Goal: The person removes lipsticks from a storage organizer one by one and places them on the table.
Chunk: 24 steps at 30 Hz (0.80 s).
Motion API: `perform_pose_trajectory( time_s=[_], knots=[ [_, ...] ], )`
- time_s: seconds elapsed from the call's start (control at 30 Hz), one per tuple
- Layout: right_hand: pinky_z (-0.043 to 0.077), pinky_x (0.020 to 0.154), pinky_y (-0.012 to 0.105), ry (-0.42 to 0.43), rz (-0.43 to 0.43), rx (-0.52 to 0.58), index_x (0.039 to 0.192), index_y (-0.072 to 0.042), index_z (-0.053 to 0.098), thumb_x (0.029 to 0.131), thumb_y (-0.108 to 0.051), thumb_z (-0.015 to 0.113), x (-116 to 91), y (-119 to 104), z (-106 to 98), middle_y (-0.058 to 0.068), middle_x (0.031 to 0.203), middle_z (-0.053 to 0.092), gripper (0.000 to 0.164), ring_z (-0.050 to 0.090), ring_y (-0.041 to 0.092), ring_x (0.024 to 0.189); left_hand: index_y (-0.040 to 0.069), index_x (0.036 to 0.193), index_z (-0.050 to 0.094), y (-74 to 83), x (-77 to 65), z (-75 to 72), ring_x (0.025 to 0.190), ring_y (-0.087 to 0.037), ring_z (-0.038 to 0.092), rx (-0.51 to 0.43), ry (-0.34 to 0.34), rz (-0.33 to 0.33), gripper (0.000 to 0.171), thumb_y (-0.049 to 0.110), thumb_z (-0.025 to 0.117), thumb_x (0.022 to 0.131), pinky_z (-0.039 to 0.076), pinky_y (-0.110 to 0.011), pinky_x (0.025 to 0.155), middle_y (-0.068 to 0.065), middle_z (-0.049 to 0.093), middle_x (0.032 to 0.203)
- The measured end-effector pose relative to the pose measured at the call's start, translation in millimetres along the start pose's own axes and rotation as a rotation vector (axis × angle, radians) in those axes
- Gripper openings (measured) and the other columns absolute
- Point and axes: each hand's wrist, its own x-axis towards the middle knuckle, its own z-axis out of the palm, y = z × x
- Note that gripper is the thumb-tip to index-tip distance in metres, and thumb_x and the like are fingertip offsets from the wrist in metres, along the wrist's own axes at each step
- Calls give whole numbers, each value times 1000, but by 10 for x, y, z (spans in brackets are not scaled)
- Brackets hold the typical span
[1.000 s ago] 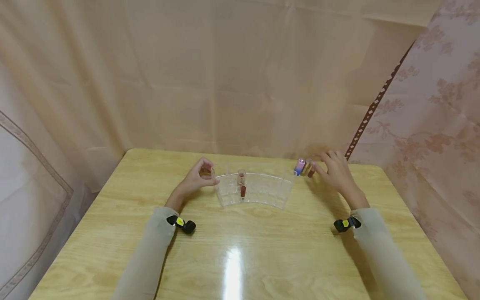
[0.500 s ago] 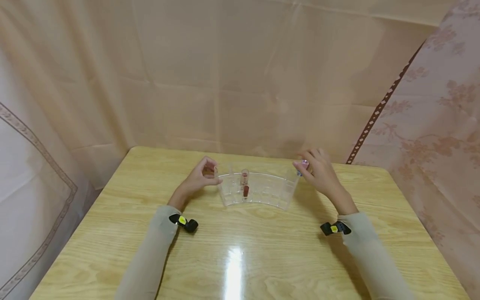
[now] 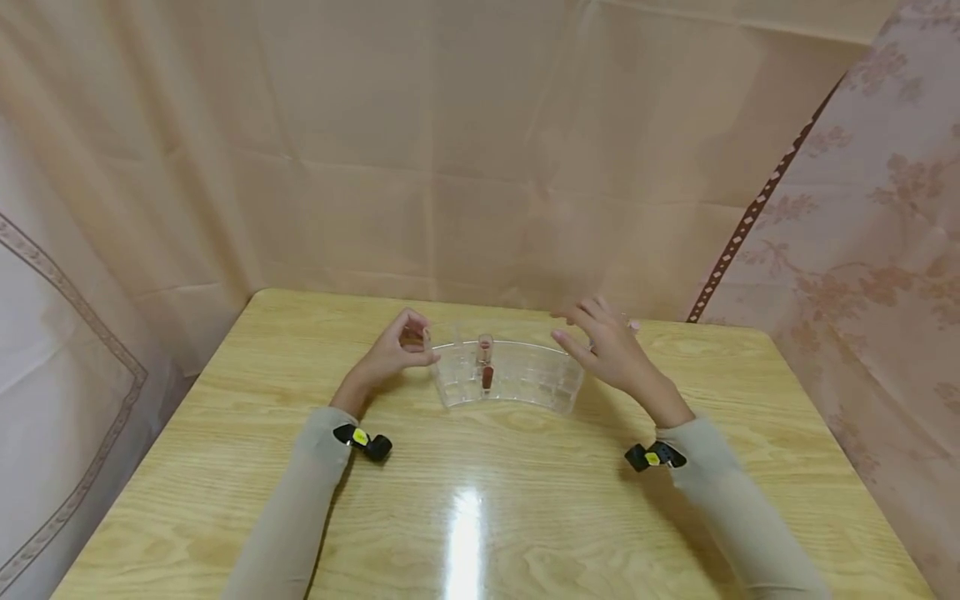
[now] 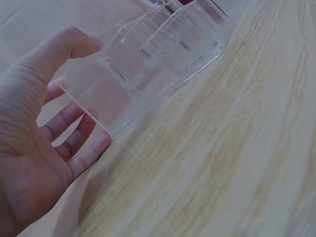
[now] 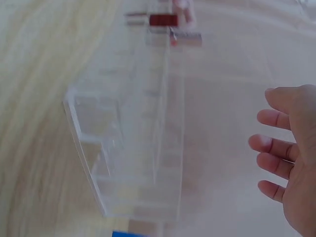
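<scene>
Clear organizer (image 3: pixel 528 375), left hand (image 3: pixel 392 347) touching its end

In my head view, white glare (image 3: pixel 464 546) streaks the surface (image 3: pixel 555 500) at six o'clock; soft shadow (image 3: pixel 677 518) falls near five. My wrist views look dimmer, the right blurring the clear holder (image 5: pixel 136 133).

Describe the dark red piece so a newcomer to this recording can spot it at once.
On the wooden table, find the clear, curved organizer between the left hand and right hand. In the head view, left of its middle, two small items line up front to back. The dark red piece is the nearer one, clearly darker than the pinkish tube just beyond.
</scene>
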Motion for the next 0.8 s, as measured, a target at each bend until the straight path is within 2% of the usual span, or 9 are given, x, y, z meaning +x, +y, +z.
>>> perform_pose_trajectory(
  time_s=[0.1,0.3,0.4,0.57,0.8],
  knots=[
    [44,91,49,-19,-71,-1,121,-8,68,95,-20,70,32,-94,75,8,110,66,28,54,28,106,-6,129,44,5,-3,-5,106,-28,55,-6,-4,3,58,-5,79,83,50,-25,93,-29,49,127],
    [43,80,39,-82,-170,-26,119,-9,70,96,-22,70,71,-245,241,6,103,66,26,53,22,94,-9,128,42,-5,-6,0,105,-27,56,-22,3,11,59,-6,78,82,51,-24,91,-29,49,126],
    [42,79,37,-118,-195,-49,118,-9,71,95,-23,70,84,-298,311,6,101,66,27,51,22,90,-8,127,42,-15,-1,21,103,-24,56,-23,7,17,58,-8,78,81,51,-22,91,-29,48,125],
    [41,80,37,-173,-215,-74,119,-9,71,96,-25,69,100,-346,396,5,100,64,27,49,21,89,-6,125,44,-15,-8,39,101,-24,57,-19,14,23,56,-8,79,81,52,-28,94,-27,50,124],
    [41,81,39,-182,-221,-54,118,-8,71,96,-25,70,118,-407,460,8,99,66,28,48,21,89,-5,127,44,4,-14,23,106,-29,56,-10,10,7,56,-3,79,83,49,-28,93,-27,50,125]
  ],
)
